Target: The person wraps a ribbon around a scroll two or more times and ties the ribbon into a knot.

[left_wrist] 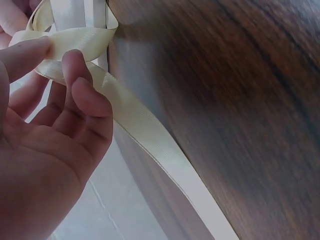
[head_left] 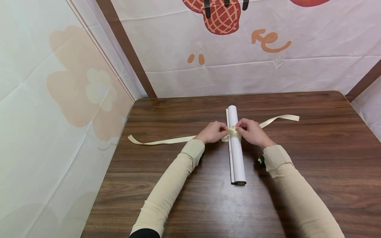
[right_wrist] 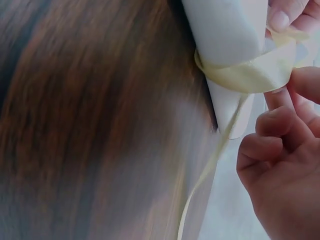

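Observation:
A white rolled-up sheet [head_left: 238,158] with a dark underside lies lengthwise on the table, its near end showing dark layers. Around its middle runs a pale yellow ribbon [head_left: 234,133], looped at the top of the roll. My left hand [head_left: 212,132] pinches the ribbon at the roll's left side; in the left wrist view the ribbon [left_wrist: 135,117] passes by the fingers. From the right, my right hand [head_left: 251,131] pinches the ribbon close to the loop. The right wrist view shows the ribbon band [right_wrist: 255,75] wrapped loosely over the white roll [right_wrist: 227,30].
One ribbon tail [head_left: 160,142] stretches left across the brown wooden table [head_left: 190,211]; the other tail [head_left: 281,118] reaches right. Behind and to the left hang white printed cloths [head_left: 166,79]. The table's back edge runs beyond the roll.

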Demonstrator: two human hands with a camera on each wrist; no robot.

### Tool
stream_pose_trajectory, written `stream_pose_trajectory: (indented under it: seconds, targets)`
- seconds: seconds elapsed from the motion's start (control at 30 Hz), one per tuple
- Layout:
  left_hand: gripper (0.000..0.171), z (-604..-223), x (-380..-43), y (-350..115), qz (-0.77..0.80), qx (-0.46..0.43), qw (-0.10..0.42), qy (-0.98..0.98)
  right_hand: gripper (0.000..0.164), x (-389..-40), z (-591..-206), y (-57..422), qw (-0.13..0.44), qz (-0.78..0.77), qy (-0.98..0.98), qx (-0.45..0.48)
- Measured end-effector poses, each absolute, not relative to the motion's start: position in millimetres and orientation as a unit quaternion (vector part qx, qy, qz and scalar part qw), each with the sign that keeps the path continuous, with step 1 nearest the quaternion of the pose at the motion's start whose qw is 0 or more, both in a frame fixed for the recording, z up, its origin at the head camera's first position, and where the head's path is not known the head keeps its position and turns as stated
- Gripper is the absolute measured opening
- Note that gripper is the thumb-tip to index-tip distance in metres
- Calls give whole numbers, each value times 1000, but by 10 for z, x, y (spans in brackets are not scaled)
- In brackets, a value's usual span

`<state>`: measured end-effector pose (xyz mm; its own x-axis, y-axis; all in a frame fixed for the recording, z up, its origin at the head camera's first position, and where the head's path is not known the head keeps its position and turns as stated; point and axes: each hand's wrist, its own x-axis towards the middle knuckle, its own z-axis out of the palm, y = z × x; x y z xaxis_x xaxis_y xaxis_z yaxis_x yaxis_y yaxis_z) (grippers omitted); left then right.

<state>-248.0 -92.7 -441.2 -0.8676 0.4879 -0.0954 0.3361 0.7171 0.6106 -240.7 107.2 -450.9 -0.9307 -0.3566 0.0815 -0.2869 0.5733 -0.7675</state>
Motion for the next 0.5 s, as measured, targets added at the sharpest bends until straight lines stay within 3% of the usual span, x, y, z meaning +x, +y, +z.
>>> stream_pose_trajectory:
  seconds: [0.2,0.5]
  targets:
    - [18,-4429,-2483,-916,326,224,135,908,14,-2410,-4507,1027,68,-462,865,-184]
    - [17,-4441,-2496,-930,322,222,141,909,34,-2413,-4528,1014,132,-485,839,-206]
